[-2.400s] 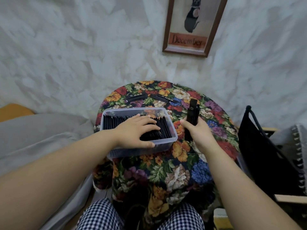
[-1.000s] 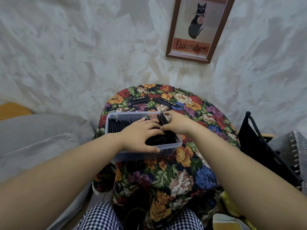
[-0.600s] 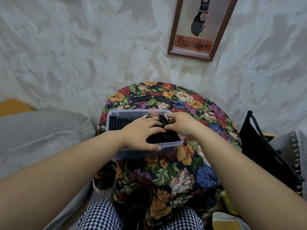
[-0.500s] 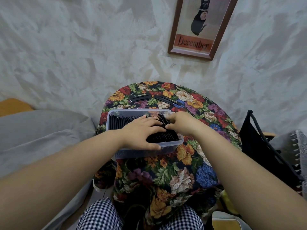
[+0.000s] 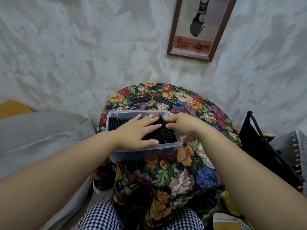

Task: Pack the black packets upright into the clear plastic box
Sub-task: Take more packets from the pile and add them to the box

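A clear plastic box (image 5: 146, 152) stands on the floral-covered round table (image 5: 182, 163), filled with a row of upright black packets (image 5: 166, 135). My left hand (image 5: 137, 130) lies flat on top of the packets, fingers straight, thumb along the box's near rim. My right hand (image 5: 181, 124) is at the right end of the row, fingertips curled and pinching the tops of the packets there. Loose black packets (image 5: 140, 98) (image 5: 167, 101) lie flat on the table behind the box.
A framed cat picture (image 5: 197, 25) hangs on the wall behind the table. A black bag (image 5: 265, 146) stands to the right, grey bedding (image 5: 41, 138) to the left. My checkered trousers (image 5: 103, 216) are at the table's near edge.
My right hand brought a bundle of black packets from the table's right side into the box's right end. My left hand stayed pressed on the row. In the last half second little moved.
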